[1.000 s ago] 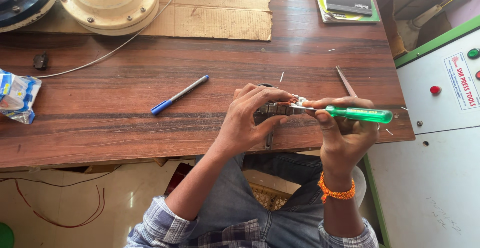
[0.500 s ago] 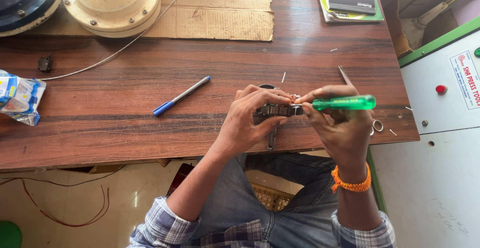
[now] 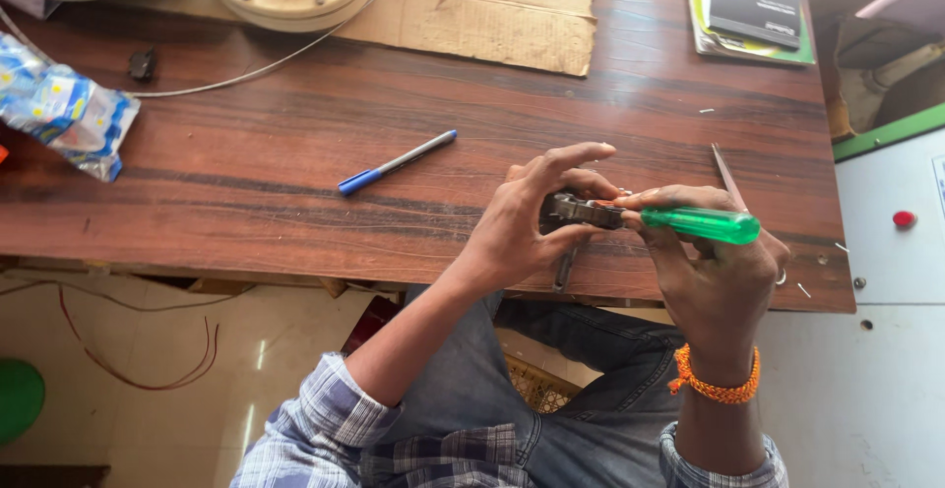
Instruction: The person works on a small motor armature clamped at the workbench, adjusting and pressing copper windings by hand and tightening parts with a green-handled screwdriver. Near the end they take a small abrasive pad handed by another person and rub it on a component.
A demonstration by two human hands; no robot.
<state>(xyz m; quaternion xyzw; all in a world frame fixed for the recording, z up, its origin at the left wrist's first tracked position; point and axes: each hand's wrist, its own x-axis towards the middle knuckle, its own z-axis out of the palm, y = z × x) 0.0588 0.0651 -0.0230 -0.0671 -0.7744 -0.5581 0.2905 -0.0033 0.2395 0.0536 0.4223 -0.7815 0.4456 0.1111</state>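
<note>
Mid-step, by the look of it: driving or loosening a screw on a small metal part at the near edge of the table. Left hand closed around the part, thumb under, forefinger stretched over the top. Right hand gripping a green-handled screwdriver, fingers wrapped on the handle, tip laid level against the part's right end. Next move, judging from this: steady turning with the tip kept seated, the left grip firm so the part does not twist. Part just left of the right hand, between both, partly hidden by fingers; screw itself not visible. Pen well apart to the left; cardboard at the far edge.
</note>
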